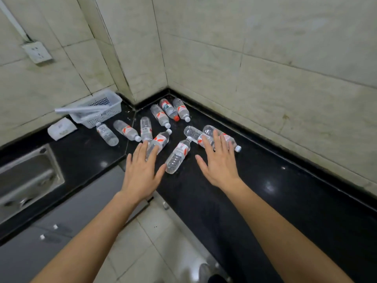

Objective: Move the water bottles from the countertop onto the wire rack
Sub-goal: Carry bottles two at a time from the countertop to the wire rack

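Water bottles (126, 130), ten counted, lay on their sides on the black countertop (265, 164), gathered toward the tiled corner.

Left hand (140, 170): open, palm down, fingers straight and slightly spread, reaching in over the counter's front edge. Its fingertips overlapped the base end of a red-labelled bottle (161, 140). Contact was probable, but this angle could not confirm it.

Right hand (219, 166): open, palm down, fingers straight. The fingers lay across a pair of bottles (192, 133) resting side by side, caps pointing right.

Neither hand gripped anything.

Middle bottle (177, 156): lay between the two hands, cap end away from the person, base just beside the left thumb.

Three more bottles lay just beyond and left of the left fingertips. A further three sat well beyond both hands in the corner, among them a red-capped bottle (169, 109).

Also noted: a white basket (98, 111) against the wall at left, a steel sink (28, 176) set into the counter, and a wall socket (37, 52) above.
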The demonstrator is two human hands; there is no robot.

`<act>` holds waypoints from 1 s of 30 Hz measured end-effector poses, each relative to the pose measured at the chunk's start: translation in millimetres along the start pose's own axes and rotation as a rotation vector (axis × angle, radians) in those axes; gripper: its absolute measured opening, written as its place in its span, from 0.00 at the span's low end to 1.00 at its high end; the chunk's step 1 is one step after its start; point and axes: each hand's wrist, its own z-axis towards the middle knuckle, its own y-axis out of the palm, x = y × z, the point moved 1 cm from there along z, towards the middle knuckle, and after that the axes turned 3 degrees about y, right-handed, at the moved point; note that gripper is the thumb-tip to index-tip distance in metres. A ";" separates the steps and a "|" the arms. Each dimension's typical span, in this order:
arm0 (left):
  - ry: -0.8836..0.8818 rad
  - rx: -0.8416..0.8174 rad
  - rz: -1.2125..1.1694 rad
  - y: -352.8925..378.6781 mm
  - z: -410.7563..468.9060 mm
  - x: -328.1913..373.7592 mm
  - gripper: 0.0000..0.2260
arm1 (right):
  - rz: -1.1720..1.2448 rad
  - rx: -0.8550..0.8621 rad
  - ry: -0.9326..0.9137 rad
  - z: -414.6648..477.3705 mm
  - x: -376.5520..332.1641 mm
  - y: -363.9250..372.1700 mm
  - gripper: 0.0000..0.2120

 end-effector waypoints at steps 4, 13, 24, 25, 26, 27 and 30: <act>0.010 -0.025 0.008 8.2 56.0 -41.8 0.28 | 0.067 -0.088 0.063 49.2 -10.3 24.2 0.33; 0.072 -0.219 -0.124 89.1 189.6 -132.9 0.28 | 0.115 -0.231 0.361 119.5 -45.1 106.8 0.33; 0.055 -0.595 -0.218 190.6 224.9 -200.1 0.28 | 0.385 -0.426 0.820 136.0 -133.2 219.9 0.35; 0.056 -0.599 -0.229 195.6 223.2 -201.2 0.28 | 0.375 -0.399 0.841 133.8 -138.2 226.2 0.37; 0.058 -0.594 -0.227 199.9 222.0 -201.6 0.29 | 0.365 -0.378 0.857 132.3 -141.6 231.0 0.38; 0.061 -0.591 -0.213 203.6 221.4 -201.2 0.30 | 0.362 -0.364 0.875 131.5 -142.9 234.7 0.39; 0.069 -0.585 -0.175 210.4 222.5 -196.9 0.32 | 0.439 -0.353 0.965 129.8 -139.0 239.5 0.38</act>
